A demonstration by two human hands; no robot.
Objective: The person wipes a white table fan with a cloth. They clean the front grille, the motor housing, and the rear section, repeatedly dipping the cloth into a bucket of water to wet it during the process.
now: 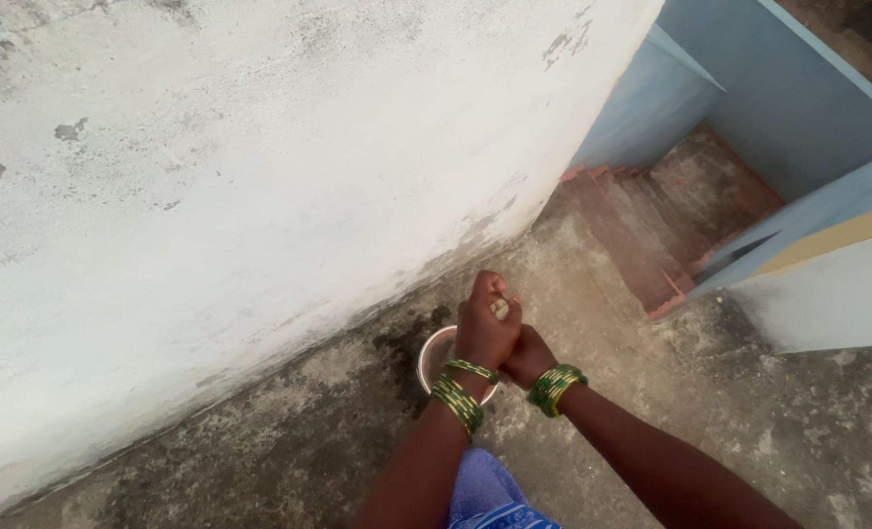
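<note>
Both hands are together over a small metal bowl (434,355) that sits on the stained concrete floor (289,451), close to the foot of the big whitewashed wall (211,196) on the left. The left hand (485,323) is on top, fingers curled tight around a small pale lump (500,309) (too little of it shows to tell what it is), and it hides most of the bowl, so only the left part of the rim peeks out. The right hand (529,358) sits just under and beside the left, touching it, fist closed, though whether it grips anything cannot be told. Green bangles (460,392) ring both wrists. At the near edge, between the forearms, there is blue cloth (490,500). Far right, worn reddish steps (651,235) drop away between pale blue walls (798,98).
</note>
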